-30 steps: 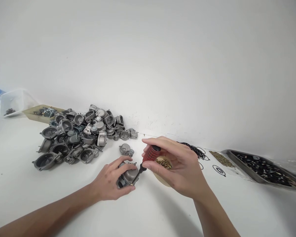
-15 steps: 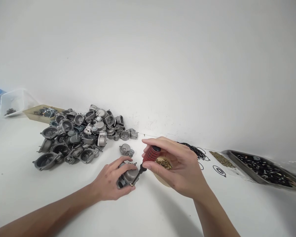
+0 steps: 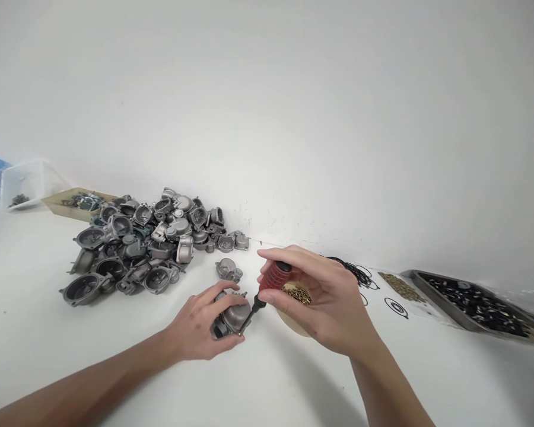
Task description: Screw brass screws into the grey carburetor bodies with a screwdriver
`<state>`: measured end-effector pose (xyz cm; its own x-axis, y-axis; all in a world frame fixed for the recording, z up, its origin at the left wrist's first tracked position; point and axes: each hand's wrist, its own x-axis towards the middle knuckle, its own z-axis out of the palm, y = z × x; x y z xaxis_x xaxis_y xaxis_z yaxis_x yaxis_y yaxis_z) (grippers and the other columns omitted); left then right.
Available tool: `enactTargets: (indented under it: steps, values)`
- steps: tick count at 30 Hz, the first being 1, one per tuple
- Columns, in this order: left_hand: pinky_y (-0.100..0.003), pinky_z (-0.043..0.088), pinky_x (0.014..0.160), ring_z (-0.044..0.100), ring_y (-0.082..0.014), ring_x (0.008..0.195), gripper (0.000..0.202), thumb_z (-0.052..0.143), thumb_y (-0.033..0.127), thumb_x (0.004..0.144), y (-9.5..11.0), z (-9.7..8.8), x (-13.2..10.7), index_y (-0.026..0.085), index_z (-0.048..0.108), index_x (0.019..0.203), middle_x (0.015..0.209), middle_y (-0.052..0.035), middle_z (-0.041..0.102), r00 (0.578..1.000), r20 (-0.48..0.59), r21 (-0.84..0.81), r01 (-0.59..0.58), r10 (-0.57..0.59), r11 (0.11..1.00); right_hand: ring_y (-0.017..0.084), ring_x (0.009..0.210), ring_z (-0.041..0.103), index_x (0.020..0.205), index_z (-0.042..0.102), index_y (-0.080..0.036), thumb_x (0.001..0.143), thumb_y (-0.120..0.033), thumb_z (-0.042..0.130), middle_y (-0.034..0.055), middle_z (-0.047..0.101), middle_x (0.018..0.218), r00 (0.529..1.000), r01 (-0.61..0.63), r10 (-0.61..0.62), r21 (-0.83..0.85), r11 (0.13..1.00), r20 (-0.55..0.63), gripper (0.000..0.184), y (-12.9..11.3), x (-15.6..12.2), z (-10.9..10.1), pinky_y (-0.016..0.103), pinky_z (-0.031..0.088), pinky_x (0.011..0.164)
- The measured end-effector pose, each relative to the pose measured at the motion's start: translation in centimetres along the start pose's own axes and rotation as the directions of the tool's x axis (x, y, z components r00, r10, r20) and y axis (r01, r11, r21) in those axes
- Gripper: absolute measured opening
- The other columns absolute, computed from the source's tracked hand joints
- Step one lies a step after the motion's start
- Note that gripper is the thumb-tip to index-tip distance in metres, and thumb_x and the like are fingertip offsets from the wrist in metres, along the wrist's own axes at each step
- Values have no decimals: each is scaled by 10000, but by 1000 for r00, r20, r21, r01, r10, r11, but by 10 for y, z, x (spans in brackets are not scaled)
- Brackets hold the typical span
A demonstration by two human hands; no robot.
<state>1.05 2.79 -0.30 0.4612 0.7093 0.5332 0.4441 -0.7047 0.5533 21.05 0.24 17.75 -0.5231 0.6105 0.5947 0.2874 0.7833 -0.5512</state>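
My left hand [image 3: 204,323] grips a grey metal carburetor [image 3: 237,317] on the white table, fingers over its top and thumb along the near side. In my right hand [image 3: 323,296] is a screwdriver [image 3: 275,280] with a red and black handle, held between thumb and fingers. Its shaft slants down to the left, and the tip meets a small brass-coloured screw [image 3: 239,333] at the carburetor's near corner. Behind the carburetor lies another similar metal part [image 3: 226,268]. Partly hidden by my right hand, a round container [image 3: 289,323] holds many brass-coloured screws [image 3: 299,293].
A large pile of grey carburetor bodies [image 3: 136,237] stands at left. Beyond it are a yellowish tray [image 3: 62,207] and a white bin [image 3: 31,181]. To the right lie black rubber rings [image 3: 396,307], small brass pieces [image 3: 400,286] and a metal tray [image 3: 463,323] of black parts.
The screw at the carburetor's corner sits slightly lower under the screwdriver tip, and the screwdriver handle has turned a little. My left hand stays on the carburetor.
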Motion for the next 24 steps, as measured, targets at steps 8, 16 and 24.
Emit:
enactTargets:
  steps: [8,16,24]
  values:
    - [-433,622,806,710,-313,1118,504,740,407,846,1,0,0,342,552,1309,1465,-74,565,1000,17,22,11,-11,1000,149,791,681,1317,715,-347,913,-162,795,6,719,907,1000,8,-8,7,1000,4,451,0,-1,0,289,613,675]
    - [-448,624,826,684,-321,1200,509,752,388,847,-1,1,-1,359,538,1308,1479,-53,557,1000,13,-5,7,-7,1000,160,793,694,1320,713,-350,922,-166,792,13,737,930,1000,16,-16,-18,1000,-6,445,0,0,-1,309,617,668]
    - [-442,624,832,694,-313,1179,496,743,429,865,-4,2,-1,349,547,1314,1477,-63,561,1000,-2,-2,-5,5,1000,134,802,700,1321,709,-335,923,-162,796,-2,744,944,999,36,-37,-36,999,-5,443,1,0,-1,279,610,693]
